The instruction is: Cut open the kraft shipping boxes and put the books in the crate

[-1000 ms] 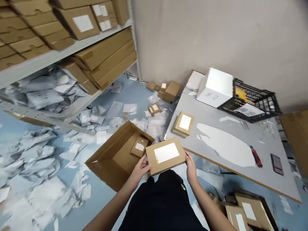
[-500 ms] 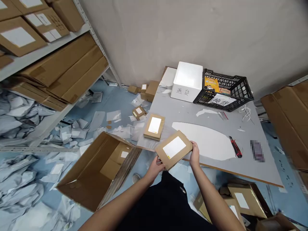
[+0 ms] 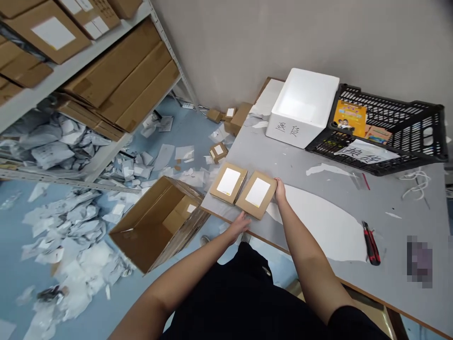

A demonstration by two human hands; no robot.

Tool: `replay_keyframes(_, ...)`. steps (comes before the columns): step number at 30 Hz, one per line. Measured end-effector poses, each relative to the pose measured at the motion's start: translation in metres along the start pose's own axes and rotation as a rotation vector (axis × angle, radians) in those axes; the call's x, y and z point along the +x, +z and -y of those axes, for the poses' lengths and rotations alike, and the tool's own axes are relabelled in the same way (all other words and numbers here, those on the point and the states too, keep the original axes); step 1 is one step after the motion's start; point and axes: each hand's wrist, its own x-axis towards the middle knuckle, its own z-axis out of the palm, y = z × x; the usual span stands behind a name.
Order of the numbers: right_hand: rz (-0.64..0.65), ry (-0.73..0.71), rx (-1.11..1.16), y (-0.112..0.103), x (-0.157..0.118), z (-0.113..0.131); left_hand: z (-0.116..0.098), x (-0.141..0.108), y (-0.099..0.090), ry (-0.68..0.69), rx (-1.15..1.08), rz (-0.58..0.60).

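A flat cardboard box with a white label lies at the table's near left corner. Its right edge is in my right hand, fingers closed around that side. My left hand is at the box's lower edge, fingers stretched out, not wrapped round it; whether they touch the cardboard I cannot tell. Close against the box's left side sits a similar labelled box, which looks like the top of a small stack.
A large open carton stands left of the table. On the table are a white foam box, a black crate, a red-and-black utility knife and white paper. Torn packaging litters the floor beside shelves.
The held box has moved from in front of the table's edge onto the table, beside the other box. My left hand has loosened from its edge. The view has shifted.
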Motion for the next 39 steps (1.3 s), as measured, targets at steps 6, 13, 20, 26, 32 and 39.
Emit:
replay_keyframes(6, -0.111, -0.028, -0.059, 0.009, 0.010, 0.002, 0.000, 0.003, -0.017, -0.018, -0.015, -0.051)
replay_keyframes(13, -0.307, -0.319, -0.149, 0.006, -0.052, 0.038, 0.000, -0.062, -0.086, -0.036, 0.097, -0.032)
replay_keyframes(20, 0.020, -0.357, -0.127, 0.112, -0.194, 0.061, 0.011, -0.152, -0.225, 0.070, -0.092, -0.241)
replay_keyframes(26, 0.443, -0.131, -0.103, 0.255, -0.294, 0.032, 0.022, -0.223, -0.354, 0.120, -0.209, -0.443)
replay_keyframes(32, 0.744, -0.035, -0.265, 0.378, -0.337, 0.005, 0.048, -0.248, -0.456, 0.127, -0.328, -0.623)
replay_keyframes(39, 0.853, 0.009, -0.567, 0.501, -0.307, -0.055, 0.081, -0.186, -0.542, 0.019, -0.465, -0.854)
